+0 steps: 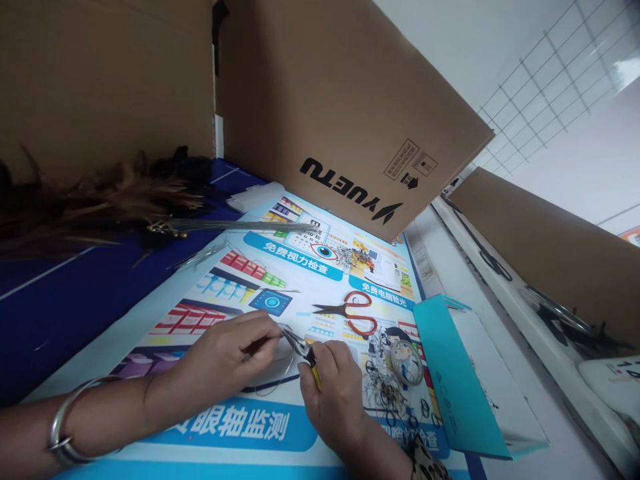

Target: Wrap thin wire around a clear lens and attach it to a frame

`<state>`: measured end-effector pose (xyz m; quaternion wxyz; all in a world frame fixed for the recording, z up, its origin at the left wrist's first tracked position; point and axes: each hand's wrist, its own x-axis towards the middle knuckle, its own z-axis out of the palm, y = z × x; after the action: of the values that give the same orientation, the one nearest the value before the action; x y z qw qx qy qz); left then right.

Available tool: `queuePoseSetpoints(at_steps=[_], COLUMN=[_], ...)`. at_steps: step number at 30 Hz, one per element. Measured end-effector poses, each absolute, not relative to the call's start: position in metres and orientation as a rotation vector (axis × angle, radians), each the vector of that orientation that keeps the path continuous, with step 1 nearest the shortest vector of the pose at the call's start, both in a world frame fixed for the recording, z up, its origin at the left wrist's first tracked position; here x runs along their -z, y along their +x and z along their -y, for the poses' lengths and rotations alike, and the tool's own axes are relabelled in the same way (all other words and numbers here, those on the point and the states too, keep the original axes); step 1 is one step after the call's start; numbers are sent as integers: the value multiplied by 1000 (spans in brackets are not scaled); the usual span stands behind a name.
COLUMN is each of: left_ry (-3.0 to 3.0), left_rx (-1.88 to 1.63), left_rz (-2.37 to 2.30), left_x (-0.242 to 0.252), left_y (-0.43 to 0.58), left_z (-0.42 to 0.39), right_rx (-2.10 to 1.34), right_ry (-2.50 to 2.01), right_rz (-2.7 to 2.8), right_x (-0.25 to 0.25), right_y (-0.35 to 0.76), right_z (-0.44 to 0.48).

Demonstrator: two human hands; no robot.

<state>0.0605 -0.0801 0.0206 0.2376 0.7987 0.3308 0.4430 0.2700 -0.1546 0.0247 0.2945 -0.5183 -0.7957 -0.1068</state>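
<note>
My right hand [336,393] is wrapped round a pair of pliers [300,345] with yellow handles, and their jaws point up and left. At the jaw tips, my left hand [243,350] pinches a thin wire [273,392], part of which curves below the hands. Whether the jaws grip the wire is too small to tell. Just beyond the hands lie red-handled scissors [357,313], blades pointing left. To the right of my right hand is a tangled pile of small wire pieces and dark rings [387,387], with a wire coil [407,362] beside it.
A printed sheet [240,417] covers the table. Long thin metal rods [240,227] and brown feathers [110,200] lie at left. A smaller heap of metal bits [353,257] sits farther back. A large cardboard box [320,100] stands behind, and an open teal box [445,373] at right.
</note>
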Motion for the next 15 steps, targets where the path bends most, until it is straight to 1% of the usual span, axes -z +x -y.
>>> queuePoseSetpoints(at_steps=[3, 7, 15], left_ry=[2156, 2080, 1805], left_rx=[-1212, -1199, -948], left_rz=[-885, -856, -898], left_x=[-24, -25, -19], left_y=[60, 60, 61], left_z=[80, 78, 77], right_rx=[208, -8, -141], right_ry=[-1378, -1443, -1443], right_rz=[2111, 2098, 2093], right_x=[-23, -21, -20], right_y=[273, 277, 280], right_z=[154, 154, 154])
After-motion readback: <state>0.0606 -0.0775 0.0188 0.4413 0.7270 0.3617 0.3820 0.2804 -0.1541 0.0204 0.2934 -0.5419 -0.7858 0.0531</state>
